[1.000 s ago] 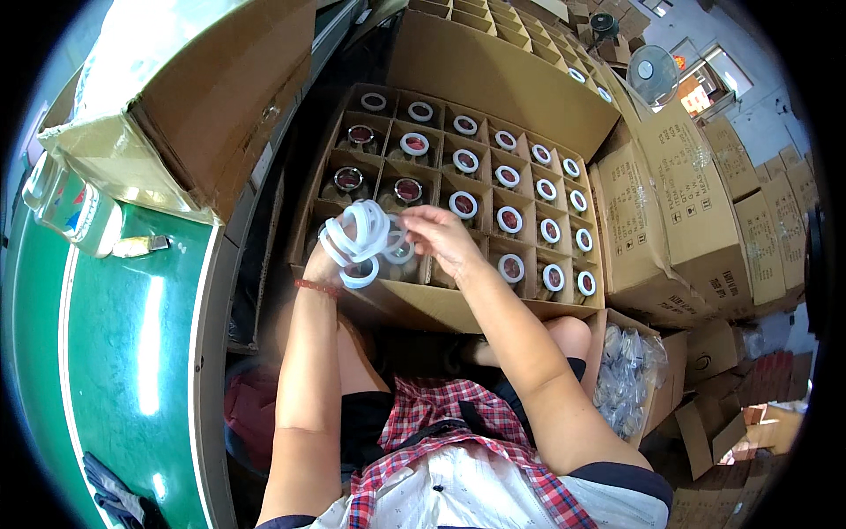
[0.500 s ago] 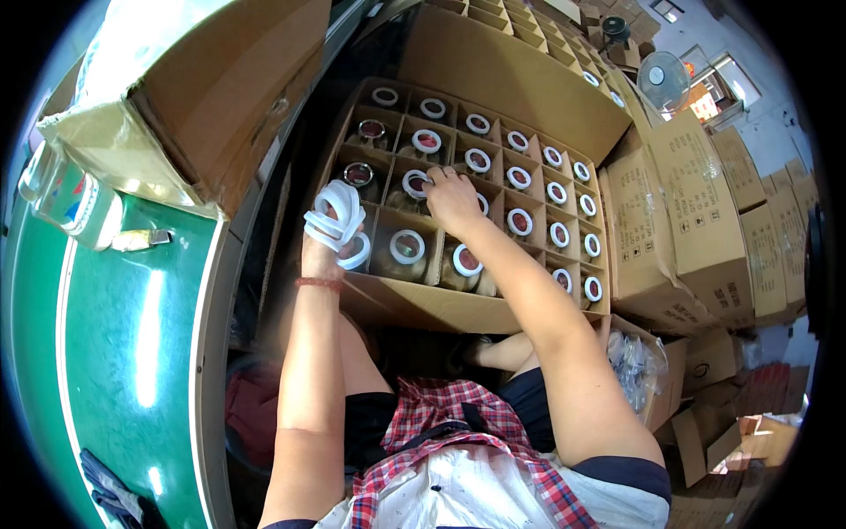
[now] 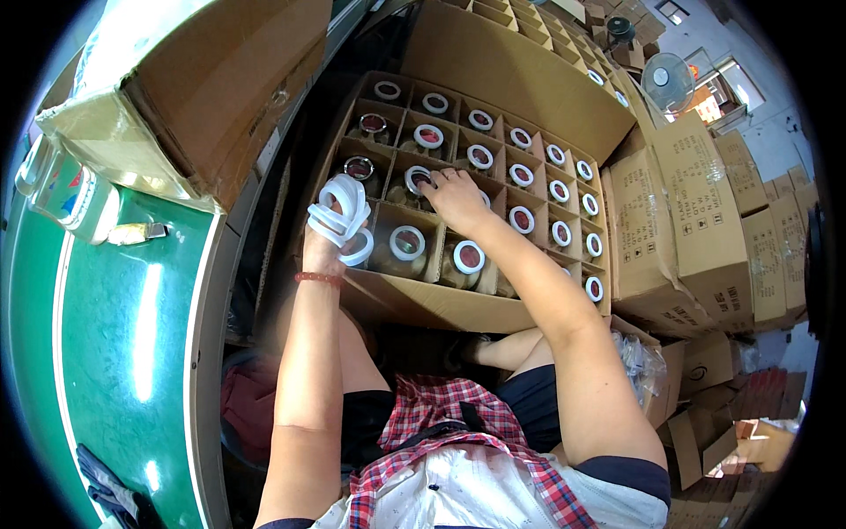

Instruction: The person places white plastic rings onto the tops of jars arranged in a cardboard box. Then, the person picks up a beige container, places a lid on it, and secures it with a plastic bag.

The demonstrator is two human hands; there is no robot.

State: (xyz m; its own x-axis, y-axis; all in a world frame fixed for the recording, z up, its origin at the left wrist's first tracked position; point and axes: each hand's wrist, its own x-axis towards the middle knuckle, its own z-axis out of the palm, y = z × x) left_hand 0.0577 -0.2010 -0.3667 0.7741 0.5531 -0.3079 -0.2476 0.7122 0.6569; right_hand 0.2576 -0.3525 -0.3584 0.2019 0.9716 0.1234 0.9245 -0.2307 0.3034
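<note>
Since the rings [image 3: 339, 212] look like plastic, they should handle light and slightly springy — grasp each by its rim. Your left hand [image 3: 322, 250] grips a bunch over the carton [image 3: 423, 298]; your right hand [image 3: 458, 201] bends its fingers against one on a jar [image 3: 402, 196] — pinched or not, you can't tell. Jars stand one per cell, most ringed.

From afar, I see a red plaid apron [image 3: 425, 406], white patterned shirt [image 3: 410, 485], dark shorts [image 3: 529, 410] and red beaded bracelet [image 3: 318, 279].

Jars [image 3: 407, 244] stand in a divided box [image 3: 405, 298]; a table [image 3: 110, 300] lies to its left, stacked cartons [image 3: 705, 212] to its right.
</note>
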